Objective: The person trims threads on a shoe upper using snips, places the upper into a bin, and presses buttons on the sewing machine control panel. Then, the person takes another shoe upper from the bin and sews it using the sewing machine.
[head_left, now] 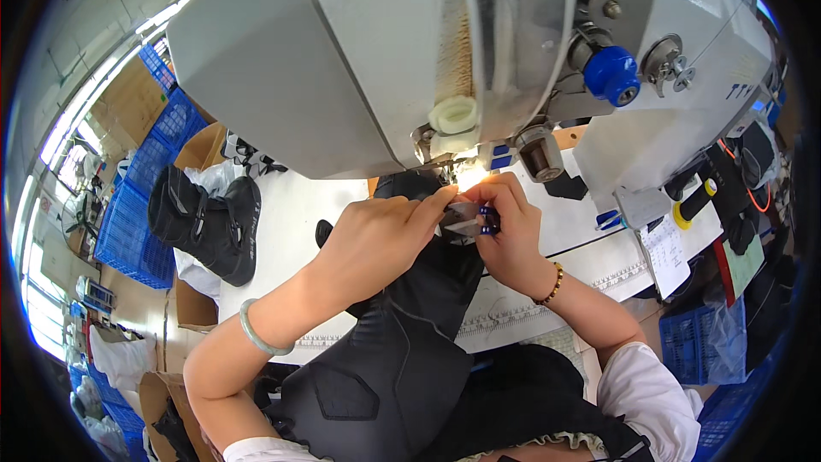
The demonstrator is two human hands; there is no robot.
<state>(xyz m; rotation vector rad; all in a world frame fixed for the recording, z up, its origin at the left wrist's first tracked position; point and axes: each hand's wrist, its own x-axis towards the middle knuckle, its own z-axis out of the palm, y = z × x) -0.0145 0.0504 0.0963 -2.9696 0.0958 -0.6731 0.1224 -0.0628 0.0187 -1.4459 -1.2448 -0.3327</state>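
Two hands meet under the sewing machine [359, 51] head: the left hand [376, 235] presses fingertips closed onto the black boot upper [402, 351], while the right hand [510, 227] pinches small thread snips [479, 221] in a tight grip. The upper drapes off the white desk [282, 222] edge; finished black boots [205, 222] lie well apart, left.

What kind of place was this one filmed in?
Likely a footwear or garment sewing workshop: a large industrial sewing machine fills the view, both hands work black boot material under it, and finished black boots lie beside blue crates.
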